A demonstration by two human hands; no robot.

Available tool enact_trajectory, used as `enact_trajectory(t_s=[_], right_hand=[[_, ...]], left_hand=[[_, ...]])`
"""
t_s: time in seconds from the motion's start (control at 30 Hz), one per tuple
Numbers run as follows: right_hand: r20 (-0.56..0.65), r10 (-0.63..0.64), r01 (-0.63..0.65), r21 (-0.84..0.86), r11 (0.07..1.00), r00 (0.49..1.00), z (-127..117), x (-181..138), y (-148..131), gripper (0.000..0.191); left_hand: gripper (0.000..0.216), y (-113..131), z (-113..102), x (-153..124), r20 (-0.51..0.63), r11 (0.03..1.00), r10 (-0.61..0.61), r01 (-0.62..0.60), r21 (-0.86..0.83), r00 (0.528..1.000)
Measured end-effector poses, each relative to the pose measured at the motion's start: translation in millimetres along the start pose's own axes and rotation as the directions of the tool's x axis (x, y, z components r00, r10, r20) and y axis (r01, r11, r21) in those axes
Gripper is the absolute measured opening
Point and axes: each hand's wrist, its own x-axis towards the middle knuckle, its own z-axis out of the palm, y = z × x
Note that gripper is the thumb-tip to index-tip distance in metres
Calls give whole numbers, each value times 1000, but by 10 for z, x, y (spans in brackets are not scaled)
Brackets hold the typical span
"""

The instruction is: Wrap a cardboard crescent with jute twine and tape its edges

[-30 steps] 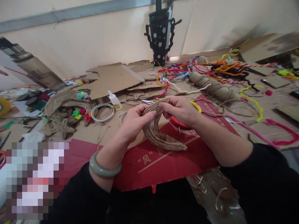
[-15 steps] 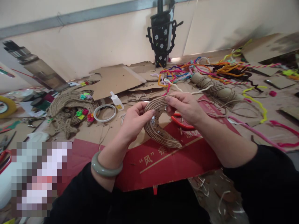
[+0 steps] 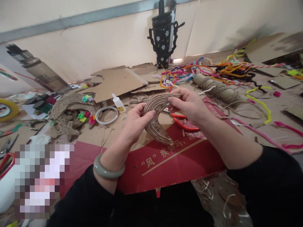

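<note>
Between my hands is a crescent (image 3: 153,127) of cardboard covered with rows of brown twine, its lower tip over the red cardboard sheet (image 3: 142,183). My left hand (image 3: 139,121) pinches its left curve between thumb and fingers; a pale green bangle (image 3: 109,170) circles that wrist. At the upper tip, my right hand (image 3: 186,105) is closed on the crescent, thumb on the near side. Orange-red scissor handles (image 3: 184,123) lie beneath my right hand, their blades mostly hidden. A small glue bottle (image 3: 118,102) lies beyond my left hand, near a white ring (image 3: 106,115).
At the left lie a larger twine crescent (image 3: 61,105) with coloured flowers and a twine starfish (image 3: 67,127). Cardboard pieces (image 3: 118,80) and a black flowered tumbler (image 3: 162,41) stand behind. Pipe cleaners (image 3: 220,69) and a twine roll (image 3: 217,88) are at the right.
The crescent has turned slightly in my hands, its lower tip shifting left and up. My right hand sits a little higher. The orange-red handles show more.
</note>
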Motion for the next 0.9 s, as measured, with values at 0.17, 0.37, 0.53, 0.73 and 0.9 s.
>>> enact_trajectory(t_s=[0.17, 0.37, 0.53, 0.73, 0.9], right_hand=[[-44, -136, 126, -187, 974, 990, -54, 3, 0, 26], [61, -113, 125, -260, 957, 992, -81, 5, 14, 24], [32, -118, 122, -287, 950, 992, -107, 10, 0, 21], [153, -123, 181, -455, 872, 980, -97, -27, -35, 31], [100, -111, 139, -344, 929, 989, -103, 6, -21, 25]], left_hand=[[22, 8, -24, -8, 17, 994, -35, 33, 104, 999], [26, 34, -15, -9, 70, 992, -52, 43, 122, 996], [30, 9, -29, 14, -14, 995, -46, 47, 85, 999], [28, -1, -46, 5, 61, 986, -46, 36, 162, 997], [32, 3, -46, 22, 15, 992, -37, 35, 117, 999]])
